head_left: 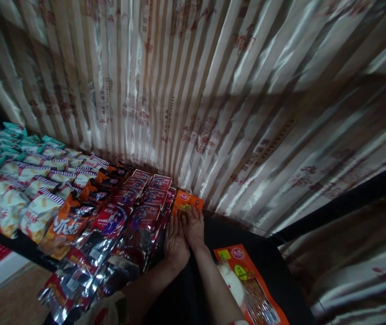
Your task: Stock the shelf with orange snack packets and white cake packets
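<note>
With your hands as the centre of the dial, an orange snack packet [190,197] lies at 12 o'clock on a black surface [243,237], close to the backdrop. Your right hand [195,227] rests its extended fingers on the packet's face; your left hand [176,246], beside it, lays its straight fingers at the lower edge. The fingers are uncurled; with the undersides hidden, you cannot tell whether either hand pinches anything.

A larger orange packet [252,284] lies at 4 o'clock. Dark red packets [128,192] overlap in rows at 10 o'clock, with silver-backed packets [74,282] at 8 o'clock, orange-and-black bags [67,223] at 9 and teal-topped bags [13,135] toward 10. Glossy striped sheeting [196,90], printed with red motifs, spans 10 to 3 o'clock in dim light. At 8 o'clock, tan floor [17,291] shows below the display.
</note>
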The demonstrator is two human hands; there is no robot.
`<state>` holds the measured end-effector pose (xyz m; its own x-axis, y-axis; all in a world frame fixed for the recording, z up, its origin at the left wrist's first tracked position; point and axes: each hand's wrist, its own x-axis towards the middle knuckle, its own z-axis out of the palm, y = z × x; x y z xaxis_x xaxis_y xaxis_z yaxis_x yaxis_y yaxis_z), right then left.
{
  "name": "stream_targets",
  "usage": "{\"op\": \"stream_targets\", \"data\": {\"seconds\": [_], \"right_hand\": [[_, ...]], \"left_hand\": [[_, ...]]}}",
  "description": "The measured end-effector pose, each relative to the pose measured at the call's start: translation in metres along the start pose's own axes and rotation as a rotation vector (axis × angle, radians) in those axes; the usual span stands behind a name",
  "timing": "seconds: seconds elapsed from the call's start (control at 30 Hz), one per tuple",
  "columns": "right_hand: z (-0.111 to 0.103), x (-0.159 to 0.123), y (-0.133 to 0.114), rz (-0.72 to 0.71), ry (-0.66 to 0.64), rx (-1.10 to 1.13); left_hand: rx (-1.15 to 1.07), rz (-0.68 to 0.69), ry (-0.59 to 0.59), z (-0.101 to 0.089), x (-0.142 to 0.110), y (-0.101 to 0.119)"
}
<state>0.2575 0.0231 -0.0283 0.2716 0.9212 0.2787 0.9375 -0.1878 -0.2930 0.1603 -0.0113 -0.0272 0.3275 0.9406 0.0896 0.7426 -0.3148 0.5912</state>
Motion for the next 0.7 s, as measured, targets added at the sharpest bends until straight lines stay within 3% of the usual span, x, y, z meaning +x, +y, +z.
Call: {"op": "stream_targets", "data": {"seconds": [0.13,0.33,0.7], "right_hand": [[0.003,0.016,-0.006,-0.07,-0.137,-0.035],[0.003,0.029,-0.02,0.032,-0.3,-0.084],[0.014,0.039,-0.022,0.067,-0.324,-0.132]], "left_hand": [[-0.004,0.012,0.043,0.012,-0.001,-0.008],[0.01,0.092,0.208,0.036,0.001,-0.022],[0.049,0.092,0.249,0.037,-0.002,-0.021]]}}
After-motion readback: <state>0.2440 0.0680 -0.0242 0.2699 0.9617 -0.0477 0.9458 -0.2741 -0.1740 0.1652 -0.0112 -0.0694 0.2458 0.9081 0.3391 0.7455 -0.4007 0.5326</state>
